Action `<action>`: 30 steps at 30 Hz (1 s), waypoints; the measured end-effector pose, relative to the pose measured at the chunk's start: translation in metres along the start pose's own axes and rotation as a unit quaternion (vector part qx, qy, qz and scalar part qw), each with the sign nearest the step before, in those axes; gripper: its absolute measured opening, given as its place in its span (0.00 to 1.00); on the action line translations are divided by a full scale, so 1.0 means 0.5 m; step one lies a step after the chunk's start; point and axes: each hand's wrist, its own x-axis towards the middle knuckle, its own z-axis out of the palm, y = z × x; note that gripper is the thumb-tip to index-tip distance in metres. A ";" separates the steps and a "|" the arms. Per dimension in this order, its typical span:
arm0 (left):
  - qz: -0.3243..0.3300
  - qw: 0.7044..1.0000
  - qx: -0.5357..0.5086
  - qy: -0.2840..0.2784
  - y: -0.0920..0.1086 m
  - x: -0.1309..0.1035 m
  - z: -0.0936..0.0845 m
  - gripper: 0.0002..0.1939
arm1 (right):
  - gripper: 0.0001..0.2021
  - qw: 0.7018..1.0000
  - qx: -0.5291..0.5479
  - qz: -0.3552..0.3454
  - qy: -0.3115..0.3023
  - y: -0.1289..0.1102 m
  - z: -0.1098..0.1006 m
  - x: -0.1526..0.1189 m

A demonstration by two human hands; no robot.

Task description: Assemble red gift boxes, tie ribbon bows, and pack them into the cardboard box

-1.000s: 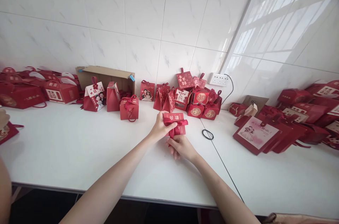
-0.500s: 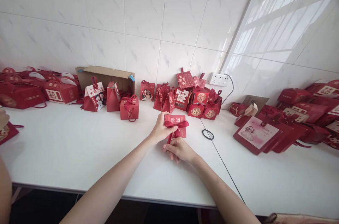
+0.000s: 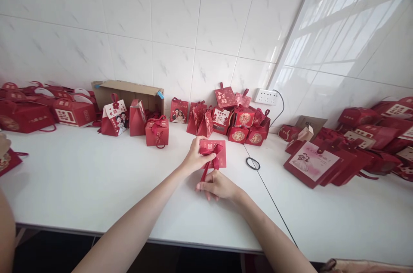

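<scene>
A small red gift box (image 3: pixel 222 147) with pale printed characters lies in front of me on the white table. Across its top runs a dark red ribbon (image 3: pixel 218 150) looped into a bow. My left hand (image 3: pixel 197 156) grips the box's left side, its thumb pressed on the middle of the bow. Just below, my right hand (image 3: pixel 215 186) pinches a hanging ribbon end between thumb and fingers, near the box's front edge. The underside of the box and some of my left fingers are hidden.
Red gift boxes (image 3: pixel 157 131) stand along the wall, with piles at far left and right. Behind some is a cardboard box (image 3: pixel 129 88). A black ring (image 3: pixel 253 163) lies right of my hands, below a power strip (image 3: pixel 266 96). Another person's hand (image 3: pixel 4 144) shows at left.
My right hand has moved slightly down and left, drawing the ribbon end. The bow's right loop has changed shape and now hangs lower over the box. My left hand stays put.
</scene>
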 end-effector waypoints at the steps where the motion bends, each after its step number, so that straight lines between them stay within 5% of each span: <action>1: 0.001 1.000 -0.006 0.001 -0.003 0.001 0.000 0.25 | 0.17 1.000 0.002 -0.005 -0.003 0.002 0.000 0.000; 8: -0.002 0.998 -0.065 -0.002 -0.013 0.005 0.000 0.27 | 0.23 0.999 0.028 -0.001 -0.022 0.007 -0.027 -0.007; 14: 0.002 0.999 -0.048 -0.018 -0.006 0.007 -0.002 0.25 | 0.33 0.988 0.036 0.066 0.134 -0.010 -0.107 -0.046; 20: -0.004 0.998 -0.063 -0.007 -0.009 0.007 -0.002 0.26 | 0.25 0.986 -0.015 0.156 0.057 -0.008 -0.114 -0.051; 30: -0.032 0.998 -0.045 -0.031 0.004 0.008 -0.006 0.25 | 0.14 0.991 0.003 0.130 0.018 -0.001 -0.112 -0.043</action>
